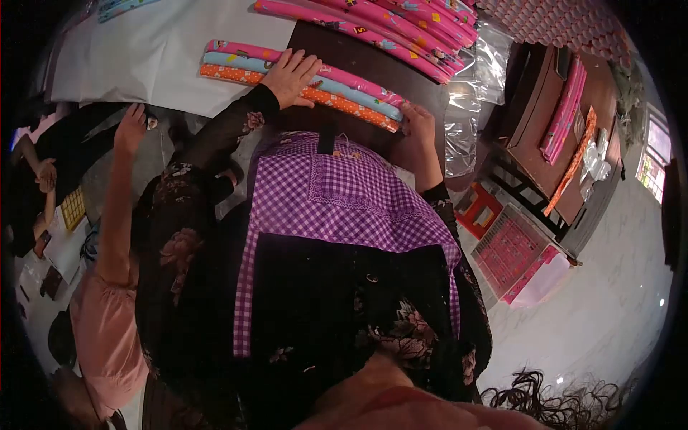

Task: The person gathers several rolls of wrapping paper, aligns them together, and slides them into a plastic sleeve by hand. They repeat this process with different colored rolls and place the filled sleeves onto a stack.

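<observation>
Three long patterned rolls that look like wrapping paper lie side by side on the table: a pink roll [351,76], a light blue roll [344,89] and an orange dotted roll [351,109]. Across their middle, my left hand [290,77] lies flat with fingers stretched out. At their right end, my right hand [419,122] curls its fingers and thumb around the roll ends. Beyond them rests a stack of more pink rolls [387,36]. Under the left part of the rolls spreads a white sheet [172,57].
Clear plastic sleeves [464,132] hang over the table's right edge. A brown side table [530,122] holds pink rolls [565,107] and an orange strip [571,163]. Below it stand a red-orange tray [479,209] and a pink-and-white basket [510,247]. A co-worker's arm [118,208] reaches up at left.
</observation>
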`<act>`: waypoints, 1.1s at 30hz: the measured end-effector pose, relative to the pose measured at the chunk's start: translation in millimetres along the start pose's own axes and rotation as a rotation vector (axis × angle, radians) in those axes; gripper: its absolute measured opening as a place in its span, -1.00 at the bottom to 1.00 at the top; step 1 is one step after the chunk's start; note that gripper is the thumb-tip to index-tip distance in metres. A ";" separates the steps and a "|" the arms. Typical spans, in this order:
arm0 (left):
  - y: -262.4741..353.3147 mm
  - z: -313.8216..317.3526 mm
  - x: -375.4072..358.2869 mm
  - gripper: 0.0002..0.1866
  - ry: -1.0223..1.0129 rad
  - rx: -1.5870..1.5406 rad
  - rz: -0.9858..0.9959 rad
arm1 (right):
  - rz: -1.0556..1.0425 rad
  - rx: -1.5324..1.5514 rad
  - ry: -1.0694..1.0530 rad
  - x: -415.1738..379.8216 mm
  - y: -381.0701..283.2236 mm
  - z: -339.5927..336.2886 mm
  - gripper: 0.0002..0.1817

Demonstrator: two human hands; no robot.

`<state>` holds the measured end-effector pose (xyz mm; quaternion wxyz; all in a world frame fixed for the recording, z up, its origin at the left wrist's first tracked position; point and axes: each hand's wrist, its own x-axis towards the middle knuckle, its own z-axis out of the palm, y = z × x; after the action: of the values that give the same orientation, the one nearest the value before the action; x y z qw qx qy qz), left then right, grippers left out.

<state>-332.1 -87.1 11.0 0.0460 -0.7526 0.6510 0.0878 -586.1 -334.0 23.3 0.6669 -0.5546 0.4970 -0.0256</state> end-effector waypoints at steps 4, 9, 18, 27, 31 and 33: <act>2.3 -3.4 2.0 0.17 -0.015 0.021 -0.013 | 0.027 0.094 0.043 22.0 17.0 -7.3 -0.87; 4.7 -2.9 5.2 0.16 -0.049 0.039 -0.012 | 0.206 0.141 -0.070 26.9 7.4 -10.3 -0.83; 2.1 9.9 2.3 0.08 0.147 0.050 0.023 | 0.232 0.105 -0.064 34.6 9.8 -10.3 -0.83; 4.1 -2.5 0.4 0.17 0.015 -0.014 -0.016 | -0.194 -0.327 -0.079 -26.2 3.9 -5.3 -0.76; 2.3 4.5 -2.4 0.09 0.238 0.025 0.025 | -0.134 -0.345 -0.041 -25.2 7.8 -5.0 -0.76; 4.9 0.5 -2.2 0.09 0.229 0.039 0.016 | -0.306 -0.360 -0.063 -19.0 13.4 -3.9 -0.77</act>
<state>-337.3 -85.6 11.1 -0.0150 -0.7513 0.6597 -0.0112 -605.2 -320.5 25.5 0.5608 -0.7339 0.3828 -0.0203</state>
